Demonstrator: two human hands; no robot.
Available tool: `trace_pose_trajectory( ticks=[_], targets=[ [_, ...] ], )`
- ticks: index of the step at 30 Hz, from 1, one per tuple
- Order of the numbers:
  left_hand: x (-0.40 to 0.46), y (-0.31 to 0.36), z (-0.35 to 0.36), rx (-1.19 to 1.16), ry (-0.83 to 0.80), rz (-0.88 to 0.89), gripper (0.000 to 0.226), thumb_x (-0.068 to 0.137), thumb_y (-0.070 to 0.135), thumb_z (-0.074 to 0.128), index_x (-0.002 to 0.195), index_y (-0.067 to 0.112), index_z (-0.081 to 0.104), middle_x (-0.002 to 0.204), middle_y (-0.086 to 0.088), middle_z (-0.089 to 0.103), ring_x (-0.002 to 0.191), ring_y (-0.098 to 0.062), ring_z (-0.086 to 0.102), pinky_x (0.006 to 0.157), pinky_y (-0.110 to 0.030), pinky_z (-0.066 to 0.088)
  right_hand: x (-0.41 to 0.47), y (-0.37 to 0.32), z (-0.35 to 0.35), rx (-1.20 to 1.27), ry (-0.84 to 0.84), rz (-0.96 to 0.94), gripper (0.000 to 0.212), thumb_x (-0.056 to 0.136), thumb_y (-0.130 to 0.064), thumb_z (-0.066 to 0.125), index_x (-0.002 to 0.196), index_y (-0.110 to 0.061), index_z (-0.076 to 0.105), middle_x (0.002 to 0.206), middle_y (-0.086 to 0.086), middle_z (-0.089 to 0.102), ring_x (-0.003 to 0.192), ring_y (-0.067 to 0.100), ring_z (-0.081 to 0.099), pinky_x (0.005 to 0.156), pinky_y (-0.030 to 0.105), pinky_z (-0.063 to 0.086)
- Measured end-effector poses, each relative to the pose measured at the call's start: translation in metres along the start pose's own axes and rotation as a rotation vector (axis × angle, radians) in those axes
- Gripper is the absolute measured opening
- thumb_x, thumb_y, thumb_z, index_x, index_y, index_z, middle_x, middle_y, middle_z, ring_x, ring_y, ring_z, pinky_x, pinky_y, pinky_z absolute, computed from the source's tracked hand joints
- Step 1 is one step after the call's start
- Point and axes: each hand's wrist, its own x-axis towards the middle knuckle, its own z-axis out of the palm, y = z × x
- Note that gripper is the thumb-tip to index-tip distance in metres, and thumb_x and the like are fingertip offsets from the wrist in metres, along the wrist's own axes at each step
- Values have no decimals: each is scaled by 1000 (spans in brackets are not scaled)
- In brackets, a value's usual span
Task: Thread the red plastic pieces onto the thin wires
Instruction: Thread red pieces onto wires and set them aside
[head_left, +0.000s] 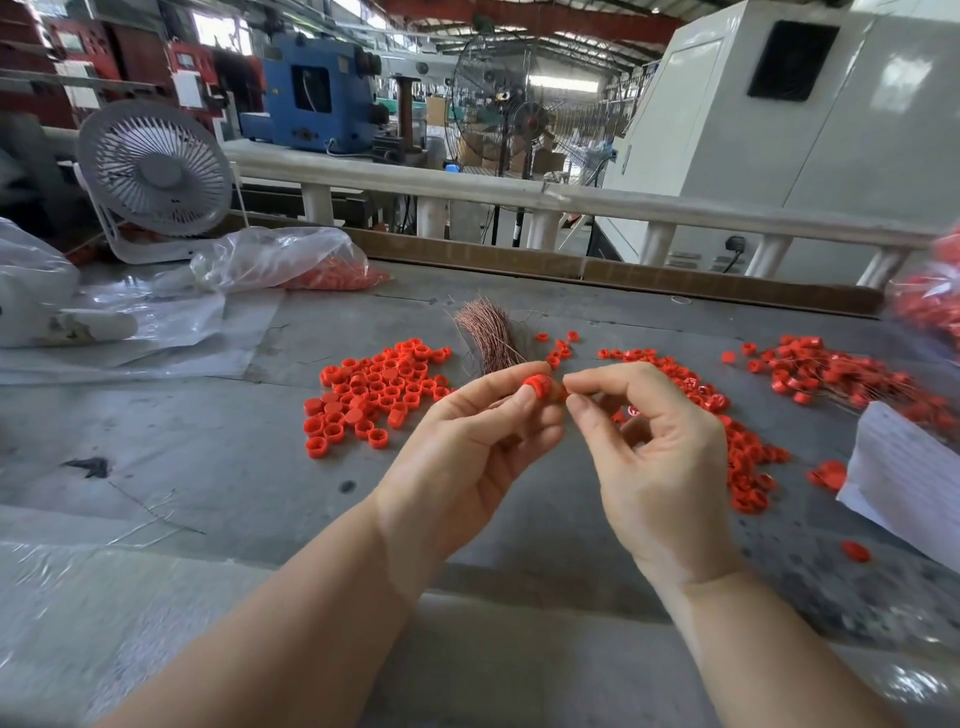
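Note:
My left hand (467, 452) pinches a small red plastic cap (538, 385) between thumb and fingertips, above the grey table. My right hand (654, 441) is right next to it, thumb and forefinger pressed together at the cap's right side; whatever they hold is too thin to make out. Behind the hands lies a bundle of thin copper-coloured wires (491, 332). A loose heap of red caps (374, 389) sits to the left. More red pieces (748, 447) trail under and right of my right hand, and another pile with wires through it (841, 379) lies far right.
A white desk fan (156, 171) stands at the back left beside a clear bag of red caps (311, 265). Plastic sheeting (130, 332) covers the left of the table. A white paper stack (904, 467) sits at the right edge, another bag of caps (930, 301) above it.

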Motion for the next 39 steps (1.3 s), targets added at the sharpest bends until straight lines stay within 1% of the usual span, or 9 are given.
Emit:
trace_pose_trajectory(
  ticks=[5, 10, 16, 19, 22, 24, 27, 31, 39],
  targets=[
    [1, 0, 1, -26, -14, -33, 19, 69, 6, 57, 84, 5, 69, 69, -5, 67, 56, -9, 61, 58, -22, 56, -1, 1, 0, -26, -11, -30, 13, 81, -4, 64, 84, -16, 68, 80, -10, 62, 71, 6, 57, 62, 12, 39],
    [1, 0, 1, -19, -20, -25, 19, 69, 4, 55, 68, 9, 73, 68, -4, 66, 52, -7, 57, 59, -21, 56, -1, 2, 0, -45, -22, -46, 9, 82, -5, 64, 84, -12, 68, 79, -7, 63, 73, 5, 57, 66, 10, 37],
    [3, -1, 0, -7, -22, -17, 22, 70, 5, 54, 66, 10, 74, 63, -3, 63, 53, -6, 56, 62, -21, 57, -1, 2, 1, -62, -37, -63, 8, 81, -6, 64, 83, -12, 68, 78, -8, 62, 71, 2, 54, 66, 8, 35],
    [3, -3, -2, 6, -31, -33, 18, 70, 6, 56, 78, 7, 72, 65, -5, 61, 57, -9, 56, 67, -24, 57, -1, 1, 1, -70, -64, -75, 9, 79, -8, 66, 85, -14, 68, 78, -9, 60, 69, 4, 52, 65, 8, 34],
    [4, -4, -4, 28, -48, -68, 23, 71, 8, 57, 92, 3, 67, 69, -7, 61, 66, -12, 56, 71, -26, 56, -1, 1, 1, -66, -82, -97, 19, 79, -6, 66, 89, -22, 67, 82, -14, 57, 70, 5, 52, 65, 9, 36],
    [4, -4, -4, 24, -33, -74, 23, 70, 8, 58, 90, 6, 69, 68, -5, 62, 64, -11, 57, 68, -25, 57, -1, 2, 1, -75, -81, -95, 19, 79, -5, 66, 88, -22, 67, 82, -15, 56, 72, 2, 52, 66, 9, 36],
    [4, -3, -3, 2, -7, -66, 21, 68, 7, 58, 81, 10, 74, 66, -4, 65, 57, -8, 60, 64, -23, 57, -1, 5, 2, -111, -69, -65, 10, 81, -6, 64, 86, -12, 69, 82, -10, 58, 74, 1, 52, 67, 10, 36],
    [4, -3, -3, -19, 9, -70, 19, 68, 6, 58, 77, 9, 75, 68, -4, 68, 57, -8, 62, 62, -23, 57, -1, 6, 1, -119, -37, -39, 9, 82, -4, 63, 85, -10, 69, 80, -7, 59, 74, 2, 53, 67, 9, 36],
    [2, -3, -3, 17, -19, -135, 24, 71, 10, 58, 92, 4, 66, 73, -6, 70, 59, -10, 65, 62, -24, 57, 0, 4, -1, -156, -2, -34, 10, 84, -3, 63, 87, -10, 69, 83, -5, 61, 79, 10, 58, 70, 17, 42]
  ],
)
